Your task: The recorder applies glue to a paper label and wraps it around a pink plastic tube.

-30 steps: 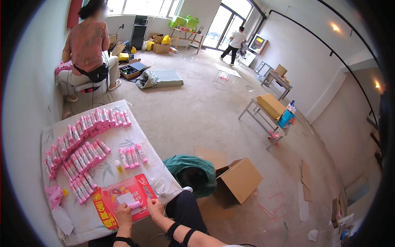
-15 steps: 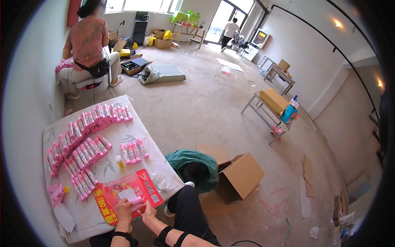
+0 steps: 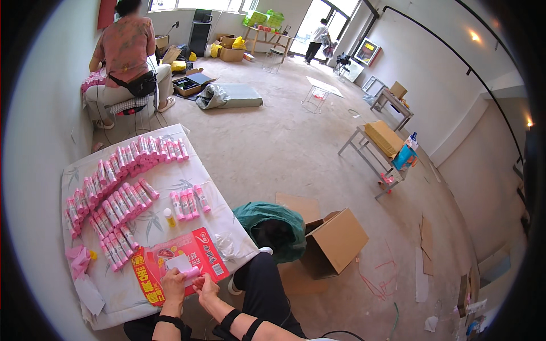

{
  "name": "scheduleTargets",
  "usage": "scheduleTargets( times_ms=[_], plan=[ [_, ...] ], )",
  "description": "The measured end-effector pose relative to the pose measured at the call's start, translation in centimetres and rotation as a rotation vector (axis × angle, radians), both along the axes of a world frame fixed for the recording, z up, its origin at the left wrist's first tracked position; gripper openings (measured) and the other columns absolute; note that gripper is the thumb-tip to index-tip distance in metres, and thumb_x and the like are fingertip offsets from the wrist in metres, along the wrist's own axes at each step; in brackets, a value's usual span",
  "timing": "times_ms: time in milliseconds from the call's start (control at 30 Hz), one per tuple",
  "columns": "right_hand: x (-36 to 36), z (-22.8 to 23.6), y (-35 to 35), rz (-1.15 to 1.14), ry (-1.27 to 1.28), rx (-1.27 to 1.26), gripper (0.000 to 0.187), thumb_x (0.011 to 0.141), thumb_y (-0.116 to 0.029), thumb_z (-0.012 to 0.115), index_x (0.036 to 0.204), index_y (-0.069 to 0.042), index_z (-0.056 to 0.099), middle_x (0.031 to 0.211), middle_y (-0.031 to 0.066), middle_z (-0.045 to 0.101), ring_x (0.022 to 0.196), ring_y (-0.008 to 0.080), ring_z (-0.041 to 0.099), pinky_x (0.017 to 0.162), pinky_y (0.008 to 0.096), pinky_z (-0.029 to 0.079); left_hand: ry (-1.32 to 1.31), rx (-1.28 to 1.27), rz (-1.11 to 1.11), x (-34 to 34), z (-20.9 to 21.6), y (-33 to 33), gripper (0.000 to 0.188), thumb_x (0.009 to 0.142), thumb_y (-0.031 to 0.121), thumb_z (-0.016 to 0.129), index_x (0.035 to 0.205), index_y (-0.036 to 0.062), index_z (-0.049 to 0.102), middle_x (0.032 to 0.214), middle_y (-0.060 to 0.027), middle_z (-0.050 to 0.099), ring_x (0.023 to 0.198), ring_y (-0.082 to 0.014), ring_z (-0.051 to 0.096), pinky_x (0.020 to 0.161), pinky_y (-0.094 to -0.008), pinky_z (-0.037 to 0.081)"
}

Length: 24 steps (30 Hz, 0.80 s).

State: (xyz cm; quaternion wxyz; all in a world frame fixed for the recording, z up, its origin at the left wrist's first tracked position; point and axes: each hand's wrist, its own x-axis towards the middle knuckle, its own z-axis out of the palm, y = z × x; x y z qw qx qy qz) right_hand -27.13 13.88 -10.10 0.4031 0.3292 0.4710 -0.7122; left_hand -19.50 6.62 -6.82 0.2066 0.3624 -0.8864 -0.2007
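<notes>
Above the near edge of the table, my left hand (image 3: 172, 287) is closed on a small pink roll (image 3: 191, 272). My right hand (image 3: 206, 290) has its fingers curled around the roll's other end, partly hiding it. Just beyond my left fingers lies a white slip of paper (image 3: 180, 262), over a red and yellow printed plastic sheet (image 3: 205, 245). A small bottle of yellow liquid (image 3: 169, 218) stands past the sheet. Several labelled pink rolls (image 3: 185, 204) lie beside it, and long stacked rows of such rolls (image 3: 116, 207) cover the left of the table.
The patterned tablecloth (image 3: 165, 136) carries crumpled clear plastic (image 3: 224, 245) and a pink scrap (image 3: 79, 260). Right of the table are a green bag (image 3: 270, 213) and a cardboard box (image 3: 335, 241). A seated person (image 3: 128, 54) works beyond the table; another person (image 3: 317, 42) is near the door.
The whole view has shifted slightly. My hands stay around the pink roll with little change. The far person by the door has turned and holds a bundle.
</notes>
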Motion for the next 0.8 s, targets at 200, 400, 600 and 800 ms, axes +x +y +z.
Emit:
scheduleTargets(
  times_ms=[200, 400, 600, 800],
  plan=[
    [0.0, 0.2, -0.4, 0.016, -0.001, 0.011, 0.032, 0.090, -0.033, 0.057, 0.074, -0.006, 0.059, 0.074, 0.0091, 0.065, 0.074, 0.0230, 0.065, 0.069, 0.0347, 0.048, -0.011, 0.027, 0.006, -0.4, 1.1, 0.0, 0.001, 0.070, 0.008, 0.070, 0.071, 0.0077, 0.070, 0.074, -0.0068, 0.060, 0.075, -0.0261, 0.061, 0.066, -0.0370, 0.050],
    [0.2, -0.1, -0.9, -0.062, -0.036, -0.052, 0.033, 0.091, -0.033, 0.056, 0.072, -0.006, 0.060, 0.074, 0.0090, 0.065, 0.074, 0.0237, 0.065, 0.074, 0.0367, 0.050, 0.011, 0.021, 0.012, -0.4, 0.0, -0.3, 0.003, 0.069, 0.009, 0.071, 0.070, 0.0070, 0.069, 0.073, -0.0068, 0.059, 0.074, -0.0259, 0.061, 0.066, -0.0374, 0.050],
    [0.9, 0.9, -0.2, -0.120, -0.040, -0.069, 0.032, 0.089, -0.032, 0.059, 0.072, -0.006, 0.059, 0.072, 0.0087, 0.065, 0.072, 0.0222, 0.064, 0.071, 0.0348, 0.051, -0.002, -0.011, -0.003, 0.3, -0.3, 0.1, 0.004, 0.069, 0.010, 0.071, 0.071, 0.0072, 0.069, 0.073, -0.0071, 0.059, 0.074, -0.0260, 0.061, 0.065, -0.0376, 0.050],
    [1.7, 0.9, 0.9, 0.061, -0.018, 0.024, 0.028, 0.091, -0.035, 0.052, 0.079, -0.010, 0.059, 0.070, 0.0044, 0.062, 0.062, 0.0179, 0.059, 0.049, 0.0307, 0.047, -0.080, -0.033, -0.007, 1.8, -0.4, 0.5, 0.008, 0.074, 0.016, 0.063, 0.070, 0.0096, 0.066, 0.071, -0.0088, 0.058, 0.072, -0.0274, 0.062, 0.061, -0.0405, 0.049]
  ],
)
